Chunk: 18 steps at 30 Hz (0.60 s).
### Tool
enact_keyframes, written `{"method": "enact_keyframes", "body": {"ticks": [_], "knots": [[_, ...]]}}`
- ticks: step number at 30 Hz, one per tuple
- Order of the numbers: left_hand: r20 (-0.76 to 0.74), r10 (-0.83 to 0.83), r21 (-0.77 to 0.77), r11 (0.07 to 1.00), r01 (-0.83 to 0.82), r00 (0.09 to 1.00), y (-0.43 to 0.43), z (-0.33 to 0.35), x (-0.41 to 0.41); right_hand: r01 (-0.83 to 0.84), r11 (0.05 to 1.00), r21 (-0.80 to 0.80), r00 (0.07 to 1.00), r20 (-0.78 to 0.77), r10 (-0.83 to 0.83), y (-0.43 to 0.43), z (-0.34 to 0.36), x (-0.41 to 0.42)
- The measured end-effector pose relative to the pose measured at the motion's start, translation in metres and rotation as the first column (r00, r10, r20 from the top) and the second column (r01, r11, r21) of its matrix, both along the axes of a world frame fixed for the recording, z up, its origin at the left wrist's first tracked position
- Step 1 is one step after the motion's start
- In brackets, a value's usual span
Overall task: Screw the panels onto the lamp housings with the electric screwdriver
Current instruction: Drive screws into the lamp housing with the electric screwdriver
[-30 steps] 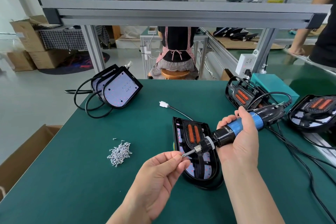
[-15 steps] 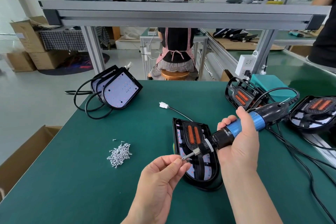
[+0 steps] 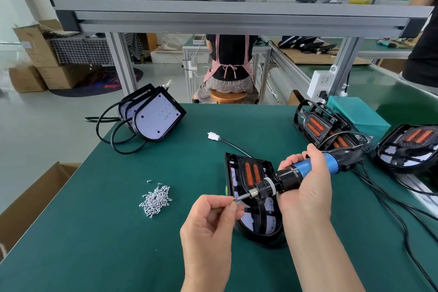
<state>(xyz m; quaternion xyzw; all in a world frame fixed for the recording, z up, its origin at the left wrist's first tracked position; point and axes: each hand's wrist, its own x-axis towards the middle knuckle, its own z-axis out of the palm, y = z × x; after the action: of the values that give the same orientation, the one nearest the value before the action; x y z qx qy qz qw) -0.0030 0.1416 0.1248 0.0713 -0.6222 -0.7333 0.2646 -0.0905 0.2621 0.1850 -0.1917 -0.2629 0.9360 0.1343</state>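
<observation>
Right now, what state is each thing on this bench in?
electric screwdriver, gripped by the right hand, tilted near level over the housing
left hand, pinching the bit tip; any screw is hidden
lamp housing, flat on the mat, inside up
screws, loose heap
white connector, unplugged, lying on the mat
lamp stack, leaning together, cables looped

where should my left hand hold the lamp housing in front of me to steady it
I'd take the lamp housing by its left wall, coming from the left. It lies flat, and that raised edge is bare; the right hand and electric screwdriver cross its right side. The left hand, pinching a likely screw, is beside it.
</observation>
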Motion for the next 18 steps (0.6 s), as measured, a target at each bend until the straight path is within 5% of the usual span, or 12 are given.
{"method": "enact_keyframes", "body": {"ticks": [5, 12, 18], "knots": [[-0.09, 0.021, -0.21, 0.977, -0.039, 0.996, -0.005, -0.003, 0.0, -0.018, 0.999, -0.041, 1.0, 0.0, 0.018, 0.001, -0.002, -0.001], [-0.041, -0.076, -0.02, 0.997, 0.075, 0.996, -0.005, -0.005, -0.004, 0.009, 1.0, -0.021, 1.0, -0.018, -0.01, 0.005, -0.003, -0.006], [0.052, 0.007, -0.126, 0.992, 0.0, 0.999, -0.026, -0.007, -0.013, 0.038, 0.997, 0.069, 0.996, -0.084, -0.032, 0.016, 0.002, -0.014]]}}
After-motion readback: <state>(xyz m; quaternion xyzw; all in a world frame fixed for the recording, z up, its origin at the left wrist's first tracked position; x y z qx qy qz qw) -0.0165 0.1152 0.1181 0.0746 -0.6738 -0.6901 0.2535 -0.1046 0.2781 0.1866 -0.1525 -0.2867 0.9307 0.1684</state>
